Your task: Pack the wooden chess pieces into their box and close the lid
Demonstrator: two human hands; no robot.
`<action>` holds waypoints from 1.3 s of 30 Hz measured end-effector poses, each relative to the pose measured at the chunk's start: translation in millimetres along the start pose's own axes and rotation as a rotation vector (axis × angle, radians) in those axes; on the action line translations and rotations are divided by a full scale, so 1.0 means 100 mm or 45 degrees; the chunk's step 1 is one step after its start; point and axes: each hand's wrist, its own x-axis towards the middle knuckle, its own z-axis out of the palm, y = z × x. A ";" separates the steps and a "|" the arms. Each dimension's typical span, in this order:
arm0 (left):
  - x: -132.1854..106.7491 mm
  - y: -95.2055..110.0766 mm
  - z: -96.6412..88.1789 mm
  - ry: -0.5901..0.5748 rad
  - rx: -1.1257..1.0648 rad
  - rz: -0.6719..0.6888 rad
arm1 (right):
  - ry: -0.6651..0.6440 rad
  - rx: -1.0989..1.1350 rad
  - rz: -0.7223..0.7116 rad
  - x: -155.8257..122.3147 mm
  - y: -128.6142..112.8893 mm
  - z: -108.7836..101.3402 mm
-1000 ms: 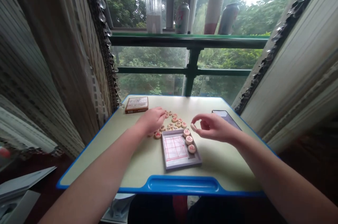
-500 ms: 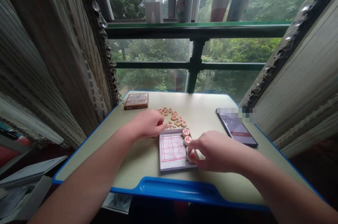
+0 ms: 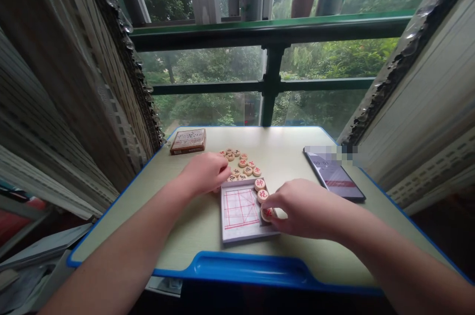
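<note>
the right hand (image 3: 304,206) has its grip pinched, thumb and finger, on a red-marked piece (image 3: 267,214) at the right side of the tray (image 3: 237,237), just nearer the person than two red pieces (image 3: 261,190) lined up along that same side, beside the gridded sheet (image 3: 239,208). the left hand (image 3: 206,172) is at the tray's far left corner with its fingers curled in, near the loose pieces (image 3: 248,170) spread on the table (image 3: 185,236) beyond, and from here i can't tell whether its grip is closed on one. a phone (image 3: 343,181) lies off to the right, and a flat box (image 3: 188,140) sits far left.
</note>
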 end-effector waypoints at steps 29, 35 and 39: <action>0.02 -0.02 0.11 -0.014 -0.223 0.226 | 0.019 0.064 -0.009 0.05 0.00 -0.01; 0.04 -0.03 0.14 0.001 -0.242 0.257 | 0.027 0.094 -0.006 0.05 0.01 0.00; 0.04 -0.03 0.13 0.009 -0.212 0.243 | 0.056 0.141 -0.008 0.04 0.02 0.01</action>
